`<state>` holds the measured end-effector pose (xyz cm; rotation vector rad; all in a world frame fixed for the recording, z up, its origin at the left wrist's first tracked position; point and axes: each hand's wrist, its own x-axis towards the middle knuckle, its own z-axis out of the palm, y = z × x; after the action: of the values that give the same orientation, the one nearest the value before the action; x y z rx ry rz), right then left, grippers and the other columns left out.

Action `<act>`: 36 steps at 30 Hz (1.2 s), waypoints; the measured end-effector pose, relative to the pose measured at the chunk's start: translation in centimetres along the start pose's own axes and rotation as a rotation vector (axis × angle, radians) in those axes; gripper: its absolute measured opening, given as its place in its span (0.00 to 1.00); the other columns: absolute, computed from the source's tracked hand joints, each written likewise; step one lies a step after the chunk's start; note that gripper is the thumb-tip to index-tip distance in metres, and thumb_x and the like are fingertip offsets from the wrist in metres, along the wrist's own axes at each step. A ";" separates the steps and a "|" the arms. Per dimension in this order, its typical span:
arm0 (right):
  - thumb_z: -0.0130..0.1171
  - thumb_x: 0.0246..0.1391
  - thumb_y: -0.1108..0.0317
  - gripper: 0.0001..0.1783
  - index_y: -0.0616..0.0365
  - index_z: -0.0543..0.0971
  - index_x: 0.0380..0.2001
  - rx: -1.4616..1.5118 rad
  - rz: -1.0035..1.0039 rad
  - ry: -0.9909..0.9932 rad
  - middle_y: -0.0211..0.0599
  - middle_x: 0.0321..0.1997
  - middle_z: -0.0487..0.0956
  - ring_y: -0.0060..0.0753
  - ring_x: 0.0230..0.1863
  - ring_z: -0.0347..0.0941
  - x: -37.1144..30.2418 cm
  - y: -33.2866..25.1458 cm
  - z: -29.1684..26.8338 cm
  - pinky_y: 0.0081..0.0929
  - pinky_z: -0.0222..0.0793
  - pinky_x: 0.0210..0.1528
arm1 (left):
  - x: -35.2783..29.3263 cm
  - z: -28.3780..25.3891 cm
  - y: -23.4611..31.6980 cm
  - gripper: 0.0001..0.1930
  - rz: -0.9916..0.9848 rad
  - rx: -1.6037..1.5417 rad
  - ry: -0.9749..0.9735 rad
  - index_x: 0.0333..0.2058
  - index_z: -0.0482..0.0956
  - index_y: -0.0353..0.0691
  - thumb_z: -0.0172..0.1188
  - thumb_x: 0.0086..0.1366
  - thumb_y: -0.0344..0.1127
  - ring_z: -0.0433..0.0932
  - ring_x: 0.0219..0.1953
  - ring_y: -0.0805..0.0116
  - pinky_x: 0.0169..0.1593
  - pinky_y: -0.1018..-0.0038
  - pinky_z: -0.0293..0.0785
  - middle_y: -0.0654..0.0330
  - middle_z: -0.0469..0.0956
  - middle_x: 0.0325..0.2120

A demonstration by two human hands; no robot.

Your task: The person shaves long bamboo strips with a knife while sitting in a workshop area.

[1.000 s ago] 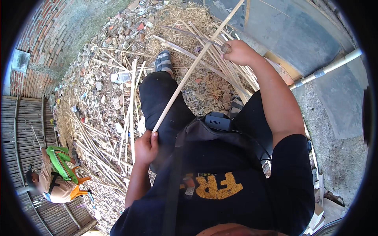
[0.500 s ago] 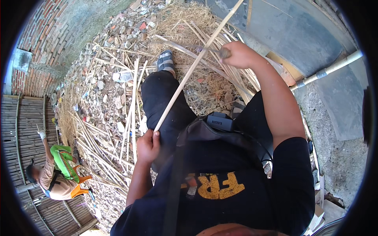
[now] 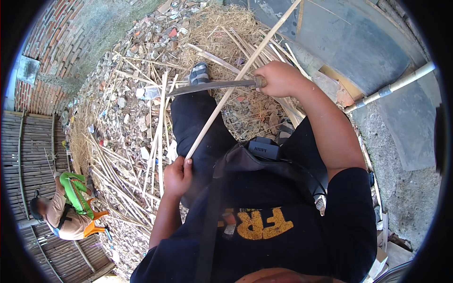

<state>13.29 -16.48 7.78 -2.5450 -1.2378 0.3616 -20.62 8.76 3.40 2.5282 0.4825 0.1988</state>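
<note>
My left hand [image 3: 178,177] is closed round the near end of a long, pale bamboo strip [image 3: 214,113]. From there the strip slants up and away to the right, over my thigh and past the top of the picture. In my closed right hand [image 3: 280,79] is the handle of a machete [image 3: 212,86]. Its long dark blade points left, lying across the strip in view; whether the edge touches it I cannot tell. My right fingers wrap the handle and hide most of it.
Split bamboo strips [image 3: 158,127] lie on the rubble ground at left, with dry straw [image 3: 222,33] ahead. Grey sheets [image 3: 339,37] and a pale pole [image 3: 401,87] are at right. A person [image 3: 66,212] sits on an orange stool [image 3: 94,228] at far left, by a bamboo wall [image 3: 35,151].
The machete has swung into clear view, its blade now pointing left across the strip. My right hand has shifted slightly left and down. The left hand keeps its hold. The seated person's arm has lowered.
</note>
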 end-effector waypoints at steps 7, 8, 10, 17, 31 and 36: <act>0.67 0.51 0.59 0.21 0.60 0.82 0.45 0.210 0.276 0.172 0.49 0.40 0.84 0.49 0.44 0.80 1.1 6.0 0.0 0.42 0.73 0.49 | 0.2 0.1 0.2 0.20 0.021 0.033 0.021 0.22 0.67 0.37 0.57 0.71 0.41 0.71 0.17 0.42 0.23 0.56 0.64 0.47 0.71 0.12; 0.67 0.51 0.59 0.21 0.61 0.82 0.46 0.177 0.292 0.229 0.49 0.40 0.83 0.49 0.44 0.80 1.2 6.4 0.4 0.41 0.73 0.49 | 0.1 0.1 0.1 0.20 0.022 0.030 0.018 0.22 0.67 0.37 0.57 0.71 0.41 0.71 0.17 0.42 0.23 0.56 0.64 0.47 0.71 0.13; 0.66 0.51 0.58 0.22 0.61 0.82 0.45 0.196 0.262 0.189 0.48 0.39 0.83 0.48 0.44 0.79 0.9 5.7 0.3 0.42 0.73 0.49 | -0.1 0.1 -0.4 0.20 0.015 0.026 0.012 0.22 0.67 0.37 0.57 0.71 0.42 0.71 0.17 0.41 0.23 0.55 0.64 0.47 0.71 0.13; 0.68 0.48 0.59 0.13 0.54 0.83 0.34 0.075 0.001 0.023 0.46 0.28 0.80 0.50 0.33 0.78 0.2 0.5 0.7 0.44 0.71 0.37 | 0.1 -0.6 0.0 0.21 -0.053 0.007 -0.067 0.22 0.68 0.36 0.57 0.72 0.42 0.71 0.18 0.41 0.24 0.55 0.63 0.46 0.70 0.13; 0.69 0.49 0.57 0.20 0.60 0.82 0.40 0.199 0.126 0.043 0.49 0.34 0.82 0.50 0.39 0.80 0.5 3.2 0.1 0.44 0.73 0.43 | 0.0 -0.4 0.0 0.20 -0.028 0.003 -0.046 0.22 0.67 0.37 0.57 0.71 0.42 0.70 0.17 0.42 0.23 0.56 0.64 0.46 0.70 0.13; 0.70 0.48 0.57 0.16 0.57 0.82 0.33 0.074 0.001 -0.049 0.44 0.29 0.81 0.46 0.34 0.78 0.6 -0.5 0.6 0.43 0.71 0.38 | 0.2 -0.5 -1.9 0.21 -0.063 -0.178 -0.126 0.22 0.67 0.36 0.56 0.73 0.42 0.66 0.16 0.62 0.23 0.64 0.61 0.54 0.67 0.12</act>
<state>13.08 -15.58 7.38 -2.4884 -1.2163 0.4637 -21.06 10.56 2.77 2.3315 0.4716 0.0558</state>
